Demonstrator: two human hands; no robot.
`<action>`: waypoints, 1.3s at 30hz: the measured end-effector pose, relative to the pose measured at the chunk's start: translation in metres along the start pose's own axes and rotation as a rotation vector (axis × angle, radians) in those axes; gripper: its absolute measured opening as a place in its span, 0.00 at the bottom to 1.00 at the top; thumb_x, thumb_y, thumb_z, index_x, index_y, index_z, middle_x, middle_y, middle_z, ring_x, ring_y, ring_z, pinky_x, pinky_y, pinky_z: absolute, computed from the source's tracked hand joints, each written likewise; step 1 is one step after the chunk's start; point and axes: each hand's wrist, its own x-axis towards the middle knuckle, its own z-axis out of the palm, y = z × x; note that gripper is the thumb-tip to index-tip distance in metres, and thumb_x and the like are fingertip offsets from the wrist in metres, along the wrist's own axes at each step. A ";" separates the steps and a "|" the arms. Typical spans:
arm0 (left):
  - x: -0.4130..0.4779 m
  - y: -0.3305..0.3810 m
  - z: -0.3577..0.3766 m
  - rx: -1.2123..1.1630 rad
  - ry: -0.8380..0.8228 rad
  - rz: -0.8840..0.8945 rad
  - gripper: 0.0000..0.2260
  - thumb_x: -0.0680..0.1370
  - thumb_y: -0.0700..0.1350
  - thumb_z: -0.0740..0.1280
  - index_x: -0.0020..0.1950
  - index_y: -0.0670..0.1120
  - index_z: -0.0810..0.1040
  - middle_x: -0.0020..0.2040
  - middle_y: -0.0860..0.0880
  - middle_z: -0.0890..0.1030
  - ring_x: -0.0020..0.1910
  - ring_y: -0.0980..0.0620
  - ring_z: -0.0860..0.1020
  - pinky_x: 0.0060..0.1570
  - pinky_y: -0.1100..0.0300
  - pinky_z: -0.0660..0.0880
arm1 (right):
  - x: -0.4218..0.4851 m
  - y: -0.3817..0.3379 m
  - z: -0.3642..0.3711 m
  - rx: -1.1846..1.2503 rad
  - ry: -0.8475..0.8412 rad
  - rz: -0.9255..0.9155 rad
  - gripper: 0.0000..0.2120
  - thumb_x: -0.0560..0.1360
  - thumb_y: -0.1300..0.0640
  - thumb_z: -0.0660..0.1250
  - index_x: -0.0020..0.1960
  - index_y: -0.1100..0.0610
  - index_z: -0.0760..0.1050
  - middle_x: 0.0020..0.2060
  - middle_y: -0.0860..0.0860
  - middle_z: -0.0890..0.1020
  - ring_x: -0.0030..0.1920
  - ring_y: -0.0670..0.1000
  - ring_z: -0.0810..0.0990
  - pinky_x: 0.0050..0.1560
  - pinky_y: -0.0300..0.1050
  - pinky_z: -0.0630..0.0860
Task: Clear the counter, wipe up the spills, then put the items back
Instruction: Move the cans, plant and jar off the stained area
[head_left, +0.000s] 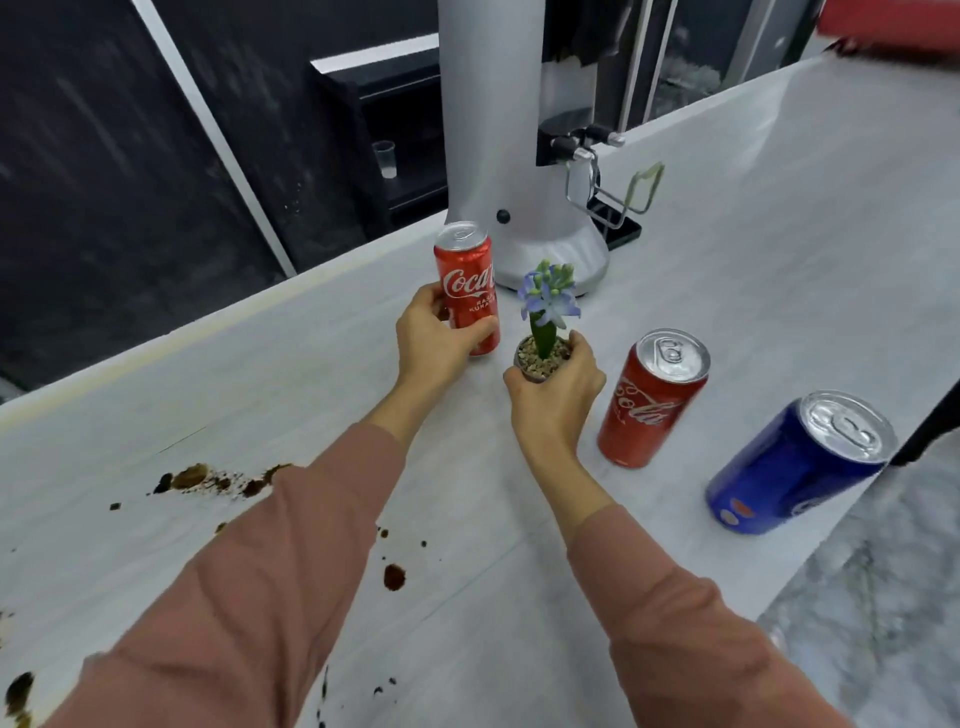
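Holding an upright red can (467, 288) in the left grip (434, 338), just in front of the grey machine (493, 130). Clasping a small flower pot (521, 357) in the right grip (556, 395), beside that can. Noted on the surface (727, 234), nearer than the machine: to its right, second red can (652, 400) and blue can (795, 467); to its left, brown spills (208, 480).

Silver machine (498, 130) rear ctr, clear cup (384, 158) left.

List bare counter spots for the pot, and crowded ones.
Bare: counter right of the grinder, behind the blue can; also left of the left hand, beyond the spills. Crowded: pot in right hand, between held red can and free red can.
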 end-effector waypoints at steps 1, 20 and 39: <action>0.001 -0.001 0.003 0.008 -0.010 0.001 0.31 0.65 0.46 0.79 0.65 0.44 0.73 0.60 0.49 0.79 0.54 0.55 0.77 0.56 0.60 0.75 | 0.001 0.001 0.000 -0.007 -0.004 -0.008 0.35 0.64 0.62 0.74 0.68 0.60 0.66 0.59 0.57 0.72 0.61 0.57 0.68 0.62 0.53 0.72; -0.114 -0.034 -0.108 -0.214 0.177 -0.155 0.21 0.73 0.43 0.73 0.65 0.49 0.74 0.60 0.52 0.78 0.61 0.55 0.75 0.62 0.57 0.73 | -0.117 -0.005 -0.004 0.022 -0.211 -0.225 0.25 0.73 0.63 0.68 0.68 0.57 0.64 0.67 0.51 0.68 0.68 0.48 0.59 0.67 0.41 0.61; -0.323 -0.119 -0.363 -0.029 1.203 -0.239 0.24 0.71 0.44 0.75 0.64 0.48 0.71 0.62 0.52 0.75 0.63 0.54 0.72 0.62 0.59 0.71 | -0.393 -0.071 0.129 0.114 -1.120 -0.421 0.30 0.70 0.59 0.73 0.69 0.57 0.66 0.65 0.52 0.71 0.67 0.52 0.68 0.67 0.51 0.68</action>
